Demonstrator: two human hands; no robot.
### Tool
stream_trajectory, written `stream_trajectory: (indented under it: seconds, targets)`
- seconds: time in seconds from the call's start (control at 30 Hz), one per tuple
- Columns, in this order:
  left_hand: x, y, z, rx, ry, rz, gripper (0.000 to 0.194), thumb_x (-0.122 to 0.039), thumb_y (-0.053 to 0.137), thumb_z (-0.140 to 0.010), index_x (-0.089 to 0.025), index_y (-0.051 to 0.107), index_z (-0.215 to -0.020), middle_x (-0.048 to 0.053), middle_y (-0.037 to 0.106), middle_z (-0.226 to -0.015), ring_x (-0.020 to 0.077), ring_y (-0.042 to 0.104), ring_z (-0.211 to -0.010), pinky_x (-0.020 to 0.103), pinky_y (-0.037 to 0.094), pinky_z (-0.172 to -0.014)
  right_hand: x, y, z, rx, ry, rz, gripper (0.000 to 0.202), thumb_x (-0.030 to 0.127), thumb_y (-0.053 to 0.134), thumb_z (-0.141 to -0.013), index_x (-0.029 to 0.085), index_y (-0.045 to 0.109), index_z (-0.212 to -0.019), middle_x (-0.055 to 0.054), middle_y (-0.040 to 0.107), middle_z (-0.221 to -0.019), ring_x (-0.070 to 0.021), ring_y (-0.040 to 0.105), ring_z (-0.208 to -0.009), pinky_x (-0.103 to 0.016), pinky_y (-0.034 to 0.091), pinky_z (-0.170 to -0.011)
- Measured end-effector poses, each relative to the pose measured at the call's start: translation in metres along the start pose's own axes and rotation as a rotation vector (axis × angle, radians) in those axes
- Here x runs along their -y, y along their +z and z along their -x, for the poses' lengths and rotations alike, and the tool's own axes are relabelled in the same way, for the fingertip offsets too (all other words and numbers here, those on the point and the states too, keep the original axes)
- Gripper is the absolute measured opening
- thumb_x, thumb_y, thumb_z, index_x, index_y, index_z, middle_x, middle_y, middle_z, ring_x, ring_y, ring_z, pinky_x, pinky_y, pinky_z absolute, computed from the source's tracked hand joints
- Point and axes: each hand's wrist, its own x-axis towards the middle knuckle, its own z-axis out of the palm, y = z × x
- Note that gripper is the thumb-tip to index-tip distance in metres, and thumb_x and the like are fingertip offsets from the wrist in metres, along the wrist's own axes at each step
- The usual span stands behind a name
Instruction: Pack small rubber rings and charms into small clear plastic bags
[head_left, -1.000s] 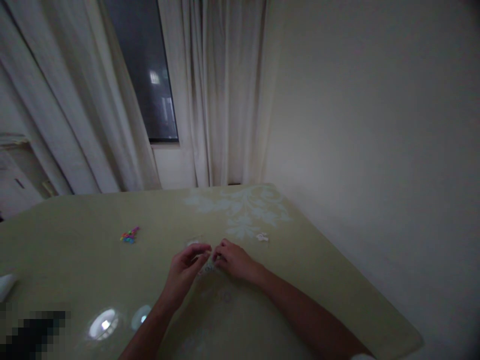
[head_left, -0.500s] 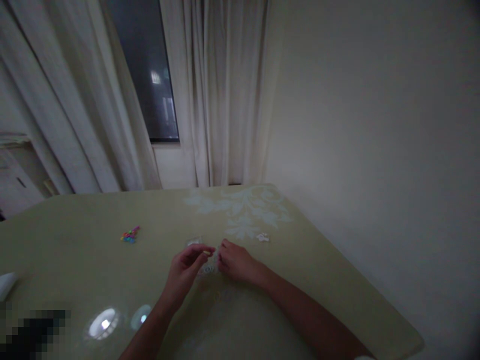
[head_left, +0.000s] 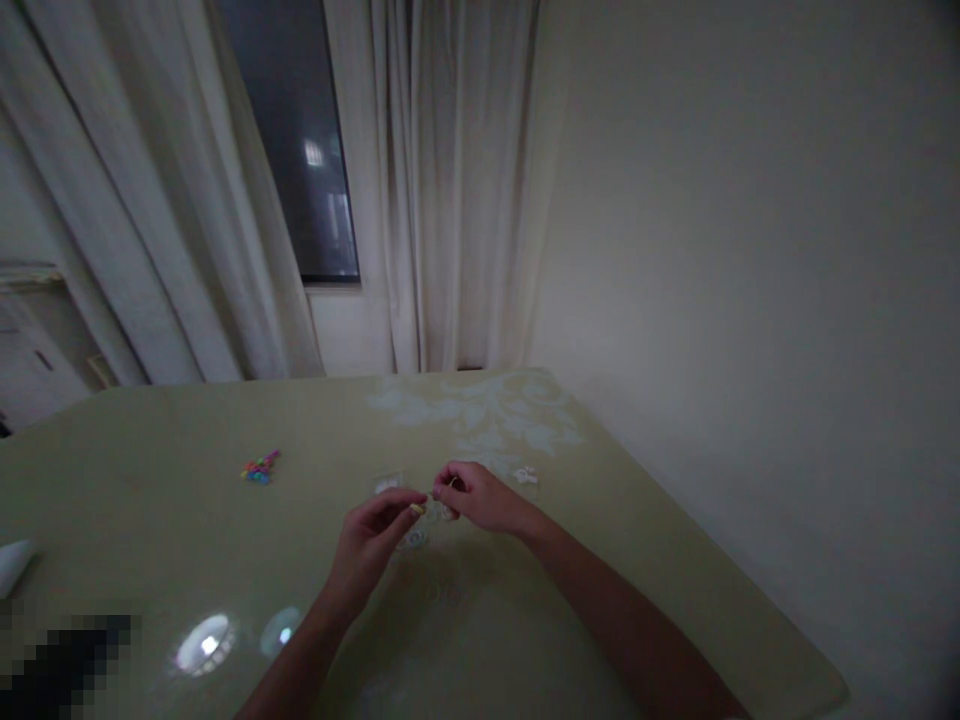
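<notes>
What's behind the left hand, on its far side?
Just beyond the left hand, a small pale, partly see-through item shows on the table. The fingers seem to cover its near edge; whatever lies directly behind the palm is hidden.

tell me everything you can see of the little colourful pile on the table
The colourful pile is a loose, low heap of small bright pieces, with purple-pink toward its upper right end, orange and yellow at the left, green in the middle and blue along the near side. They look like plastic, but are too small to tell their exact shape or count. It lies directly on the table, beyond and left of the left hand, with neither hand touching it.
</notes>
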Motion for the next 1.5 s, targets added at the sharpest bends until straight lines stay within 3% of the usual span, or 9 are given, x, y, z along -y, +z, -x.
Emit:
stream_trajectory:
  seconds: [0.3,0.5,0.7,0.9,0.97,1.1,1.23,1.37,1.5]
  targets:
    - [0.003,0.001,0.0,-0.051,-0.028,0.082,0.026,-0.038,0.087,-0.076,-0.021,0.079,-0.094,0.005,0.08,-0.09,0.0193,0.074,-0.083,0.028,0.06,-0.078,0.018,0.005,0.008,0.031,-0.065,-0.039,0.02,0.034,0.066,-0.095,0.015,0.069,-0.095,0.002,0.059,-0.067,-0.0106,0.052,-0.06,-0.021,0.038,-0.055]
    - [0.0,0.001,-0.001,0.015,0.028,0.057,0.019,-0.036,0.084,-0.08,-0.022,0.081,-0.092,0.005,0.079,-0.092,0.0188,0.074,-0.087,0.027,0.06,-0.082,0.015,0.007,0.007,0.012,-0.093,-0.021,0.023,0.037,0.07,-0.092,0.015,0.073,-0.096,0.002,0.06,-0.067,-0.0106,0.051,-0.06,-0.021,0.038,-0.055]
    - [-0.002,0.002,-0.001,-0.075,0.02,0.028,0.022,-0.038,0.083,-0.08,-0.021,0.079,-0.092,0.005,0.08,-0.091,0.0185,0.074,-0.087,0.027,0.06,-0.081,0.017,0.002,0.007,0.006,-0.057,0.113,0.021,0.035,0.07,-0.092,0.015,0.077,-0.097,0.001,0.065,-0.068,-0.0115,0.056,-0.061,-0.021,0.039,-0.057]
    - [-0.001,0.001,0.0,-0.141,-0.015,0.041,0.025,-0.04,0.087,-0.075,-0.02,0.078,-0.089,0.005,0.081,-0.088,0.0186,0.075,-0.083,0.026,0.061,-0.078,0.007,0.016,0.014,0.435,0.011,0.585,0.017,0.029,0.079,-0.08,0.019,0.082,-0.094,-0.002,0.077,-0.084,-0.0156,0.065,-0.071,-0.022,0.04,-0.061]
    - [0.0,0.001,0.0,-0.141,-0.027,0.039,0.025,-0.039,0.087,-0.075,-0.02,0.078,-0.09,0.004,0.081,-0.087,0.0179,0.075,-0.081,0.025,0.061,-0.076,0.003,0.026,0.017,0.497,0.011,0.673,0.019,0.03,0.077,-0.081,0.02,0.083,-0.097,-0.003,0.079,-0.086,-0.0169,0.067,-0.072,-0.023,0.04,-0.06]
    - [0.001,0.001,0.0,-0.135,-0.039,0.034,0.025,-0.038,0.087,-0.074,-0.02,0.079,-0.09,0.004,0.081,-0.082,0.0173,0.075,-0.076,0.024,0.061,-0.071,0.002,0.038,0.023,0.474,-0.027,0.814,0.022,0.033,0.075,-0.08,0.021,0.084,-0.096,-0.006,0.078,-0.084,-0.0207,0.068,-0.072,-0.026,0.039,-0.059]
    - [-0.003,0.001,0.001,-0.127,-0.049,-0.001,0.023,-0.038,0.087,-0.072,-0.019,0.081,-0.085,0.005,0.082,-0.08,0.0194,0.075,-0.073,0.027,0.061,-0.069,0.007,0.025,0.021,0.457,-0.07,0.779,0.016,0.03,0.076,-0.077,0.021,0.083,-0.088,-0.003,0.073,-0.075,-0.0178,0.061,-0.067,-0.026,0.036,-0.058]
    - [-0.008,0.002,0.001,-0.054,-0.048,-0.016,0.019,-0.037,0.085,-0.073,-0.021,0.083,-0.084,0.007,0.083,-0.086,0.0205,0.077,-0.078,0.027,0.062,-0.071,0.012,-0.006,0.012,0.217,-0.092,0.398,0.013,0.024,0.074,-0.079,0.017,0.077,-0.09,0.004,0.058,-0.067,-0.0103,0.048,-0.06,-0.022,0.033,-0.057]
    - [-0.011,0.004,0.003,0.009,-0.043,0.013,0.017,-0.037,0.084,-0.076,-0.022,0.083,-0.084,0.006,0.083,-0.084,0.0185,0.076,-0.075,0.023,0.06,-0.067,0.012,-0.02,0.006,0.062,-0.053,0.029,0.021,0.035,0.069,-0.087,0.014,0.07,-0.088,0.007,0.046,-0.064,-0.0091,0.037,-0.058,-0.022,0.029,-0.053]
